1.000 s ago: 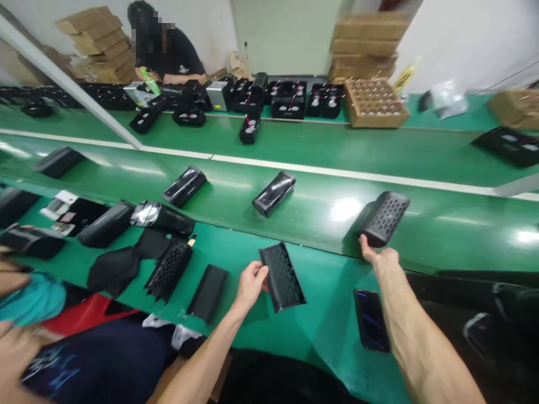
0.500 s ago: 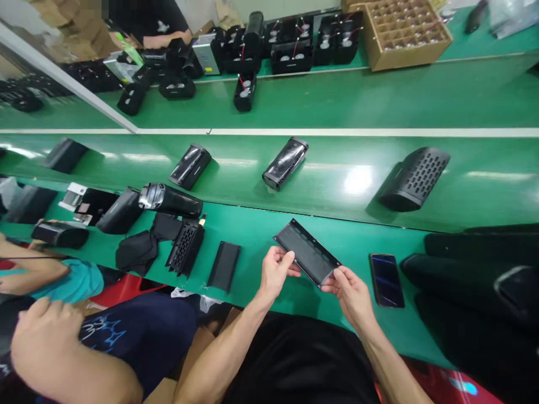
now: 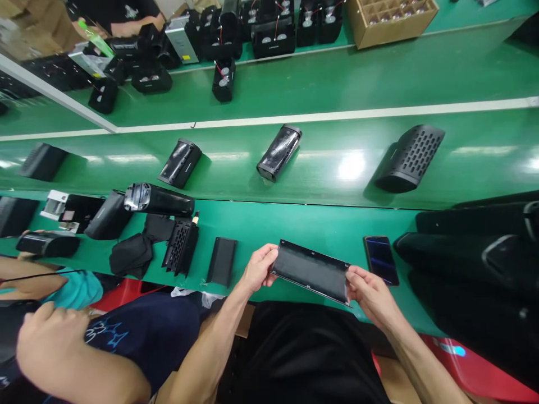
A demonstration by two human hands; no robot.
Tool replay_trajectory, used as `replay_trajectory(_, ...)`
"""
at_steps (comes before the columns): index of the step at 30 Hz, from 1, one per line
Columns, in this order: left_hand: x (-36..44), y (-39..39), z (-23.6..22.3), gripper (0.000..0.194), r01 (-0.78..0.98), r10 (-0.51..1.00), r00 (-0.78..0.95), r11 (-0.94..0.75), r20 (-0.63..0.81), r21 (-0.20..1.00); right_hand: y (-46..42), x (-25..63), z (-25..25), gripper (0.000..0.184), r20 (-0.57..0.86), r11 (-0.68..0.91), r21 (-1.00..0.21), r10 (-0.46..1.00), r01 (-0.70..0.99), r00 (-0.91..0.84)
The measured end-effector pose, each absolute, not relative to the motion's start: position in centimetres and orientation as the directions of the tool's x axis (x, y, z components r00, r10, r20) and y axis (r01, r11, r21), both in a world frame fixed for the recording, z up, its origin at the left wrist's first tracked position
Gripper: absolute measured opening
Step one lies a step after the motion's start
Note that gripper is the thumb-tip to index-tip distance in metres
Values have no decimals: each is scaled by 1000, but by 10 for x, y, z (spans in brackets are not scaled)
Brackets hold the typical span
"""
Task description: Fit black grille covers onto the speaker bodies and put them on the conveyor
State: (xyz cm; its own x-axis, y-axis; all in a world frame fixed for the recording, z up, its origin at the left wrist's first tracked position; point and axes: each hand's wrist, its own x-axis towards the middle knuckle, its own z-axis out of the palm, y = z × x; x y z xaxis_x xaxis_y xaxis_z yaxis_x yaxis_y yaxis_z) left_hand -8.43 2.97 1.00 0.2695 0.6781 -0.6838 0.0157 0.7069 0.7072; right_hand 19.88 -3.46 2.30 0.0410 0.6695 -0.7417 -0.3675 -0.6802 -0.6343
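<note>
Between my hands, above the green bench, is a black rectangular mesh panel (image 3: 312,271) with a thin rim and small holes along its edges. My left hand (image 3: 261,266) pinches its left end, thumb on top. At the opposite end my right hand (image 3: 367,290) grips the short edge between thumb and fingers. The panel tilts slightly, its right end lower in view. A similar dark panel (image 3: 222,261) lies on the bench to the left of my left hand. Beyond my right hand rests a phone (image 3: 381,259), screen up.
Black speaker-like housings (image 3: 278,152) stand along the green line, one with a perforated side (image 3: 415,159) at right. Large black cases (image 3: 458,252) crowd the right. Left are a slotted black part (image 3: 181,247) and dark pads (image 3: 131,255). A co-worker's arm (image 3: 71,359) reaches in lower left.
The mesh panel has turned to lie closer to level across my view and come nearer my body. My left hand has shifted to its left end; my right hand has moved right.
</note>
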Motion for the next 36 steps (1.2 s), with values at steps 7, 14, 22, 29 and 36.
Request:
replay_trajectory(7,-86,13,10,56,36,678,288,698,-677,715,-47,207,15,49,-728,-691,-667,684,-279,43)
replay_trajectory(14,-91,7,13,59,67,674,328,682,-662,728,-54,213,14,46,-655,-658,-753,750,0,87)
replay_trajectory(22,-99,-6,26,55,56,731,348,609,-587,791,-55,214,44,43,-556,-570,-808,822,151,126)
replay_trajectory(29,-101,-6,33,62,59,736,362,595,-572,802,-51,215,53,38,-481,-499,-839,866,218,134)
replay_trajectory(36,-102,-6,28,55,49,736,389,584,-554,811,-53,214,44,38,-502,-519,-831,855,200,130)
